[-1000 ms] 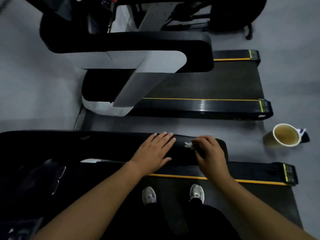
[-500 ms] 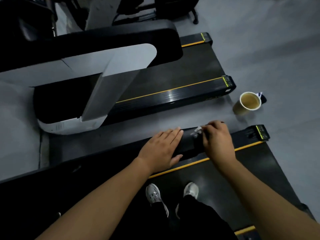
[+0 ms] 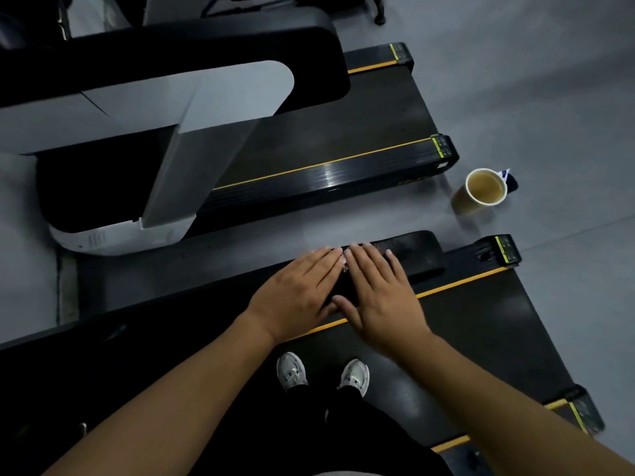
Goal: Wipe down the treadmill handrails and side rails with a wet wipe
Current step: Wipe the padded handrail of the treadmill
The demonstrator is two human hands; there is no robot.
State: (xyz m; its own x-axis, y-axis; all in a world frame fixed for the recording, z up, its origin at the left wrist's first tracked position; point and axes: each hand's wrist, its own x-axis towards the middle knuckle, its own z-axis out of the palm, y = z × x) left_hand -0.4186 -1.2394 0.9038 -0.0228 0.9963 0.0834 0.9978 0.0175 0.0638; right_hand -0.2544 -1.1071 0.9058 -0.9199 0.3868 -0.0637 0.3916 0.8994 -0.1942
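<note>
The black handrail (image 3: 417, 250) of the treadmill I stand on runs from lower left to its rounded end at centre right. My left hand (image 3: 299, 293) lies flat on it with straight fingers. Right beside it, my right hand (image 3: 381, 293) also lies flat on the rail, fingers straight and pointing away from me. A small sliver of white wet wipe (image 3: 344, 264) shows between the two hands near the fingertips; the remainder is hidden under them. Below the rail runs the black side rail with a yellow stripe (image 3: 474, 274).
A paper cup of brownish liquid (image 3: 484, 190) stands on the grey floor past the rail's end. A second treadmill (image 3: 343, 159) with a grey upright (image 3: 192, 156) stands parallel beyond a strip of floor. My two white shoes (image 3: 323, 374) are on the belt.
My right hand has gone from pinching the wipe with curled fingers to lying flat, and has shifted left until it touches my left hand. The view has tilted and moved closer.
</note>
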